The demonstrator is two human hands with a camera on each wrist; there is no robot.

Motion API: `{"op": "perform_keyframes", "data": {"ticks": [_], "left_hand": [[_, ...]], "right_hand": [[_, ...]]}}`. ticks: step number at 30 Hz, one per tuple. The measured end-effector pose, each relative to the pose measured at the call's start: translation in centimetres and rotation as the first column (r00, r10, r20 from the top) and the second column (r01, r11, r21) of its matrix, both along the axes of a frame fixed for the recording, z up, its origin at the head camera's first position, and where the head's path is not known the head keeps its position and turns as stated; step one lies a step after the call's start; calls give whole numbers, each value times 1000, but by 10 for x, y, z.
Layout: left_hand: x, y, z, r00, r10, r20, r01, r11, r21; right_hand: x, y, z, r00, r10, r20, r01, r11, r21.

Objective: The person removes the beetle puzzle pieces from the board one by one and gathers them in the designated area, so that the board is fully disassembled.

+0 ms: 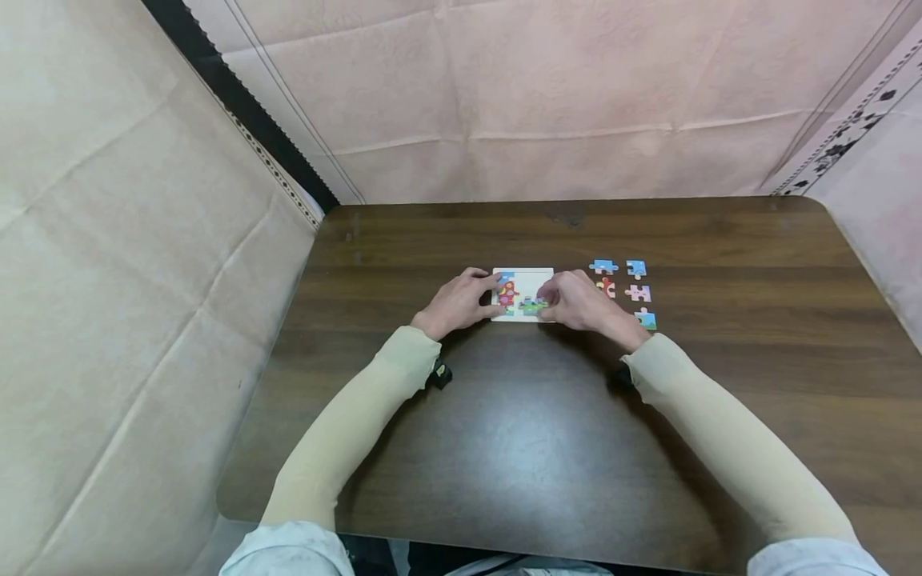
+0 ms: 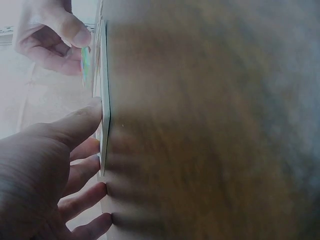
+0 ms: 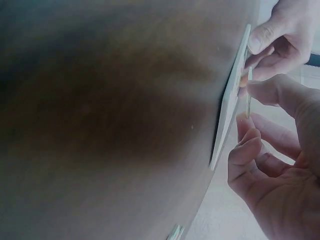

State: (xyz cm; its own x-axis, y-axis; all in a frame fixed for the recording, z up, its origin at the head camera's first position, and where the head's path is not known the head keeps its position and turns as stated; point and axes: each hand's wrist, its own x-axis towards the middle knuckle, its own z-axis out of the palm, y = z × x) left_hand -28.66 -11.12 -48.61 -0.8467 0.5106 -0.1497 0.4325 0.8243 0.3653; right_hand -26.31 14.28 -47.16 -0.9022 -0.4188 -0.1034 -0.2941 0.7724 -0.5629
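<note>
A white puzzle board (image 1: 523,317) lies flat on the brown table, with joined pieces showing a red figure (image 1: 507,293) on its left part. My left hand (image 1: 459,302) rests at the board's left end, thumb and fingertips touching it, other fingers spread down to the table. Between thumb and fingers, my right hand (image 1: 579,302) pinches a green and blue puzzle piece (image 1: 534,306) over the board's lower right part. In the right wrist view this piece (image 3: 249,95) appears edge-on, slightly above the board (image 3: 229,110). The right hand partly hides the board's right end.
Several loose puzzle pieces lie right of the board, among them a blue one (image 1: 603,266), a red one (image 1: 607,286), a pink one (image 1: 639,294) and a blue-green one (image 1: 646,321) close to the right wrist. Pale cloth (image 1: 576,96) hangs behind the table (image 1: 490,448).
</note>
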Motion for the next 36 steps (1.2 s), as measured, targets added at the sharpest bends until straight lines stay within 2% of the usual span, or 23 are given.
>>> {"op": "perform_keyframes", "data": {"ticks": [6,20,36], "left_hand": [[0,0,0,1000,-7,-11,7,1000,1],[-2,-1,-2,1000,-16,-12,16,1000,12],[-1,-2,-2,1000,-9,-3,9,1000,8]], "right_hand": [[3,9,0,1000,-29,-4,29,1000,-1],[15,36,3,998,-33,-54,33,999,-11],[31,84,1,995,-74,-66,74,997,11]]}}
